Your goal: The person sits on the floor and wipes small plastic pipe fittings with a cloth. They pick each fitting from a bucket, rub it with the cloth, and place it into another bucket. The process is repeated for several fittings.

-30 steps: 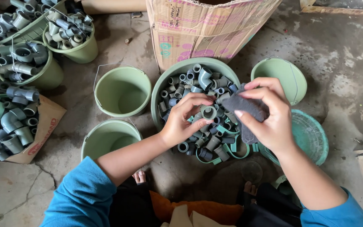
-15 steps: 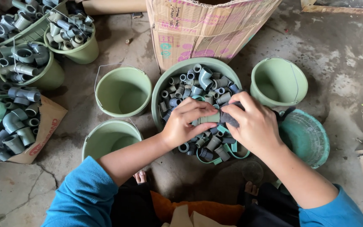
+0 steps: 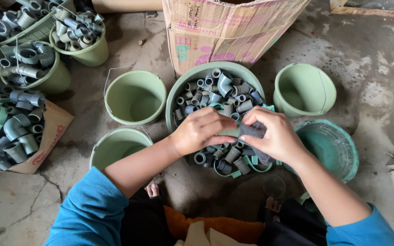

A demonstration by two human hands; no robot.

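The left hand [image 3: 200, 130] has its grip closed around a small grey-green pipe fitting [image 3: 229, 131], held over the near edge of the big basin [image 3: 173, 98] full of fittings. The right hand [image 3: 275, 136] pinches a dark grey cloth [image 3: 253, 130] against the fitting's end. The fitting looks light, stiff and smooth, best held around its body. All stands on a stained, cracked concrete floor [image 3: 365, 54] among green buckets [image 3: 135, 96] and a cardboard box [image 3: 224, 27].
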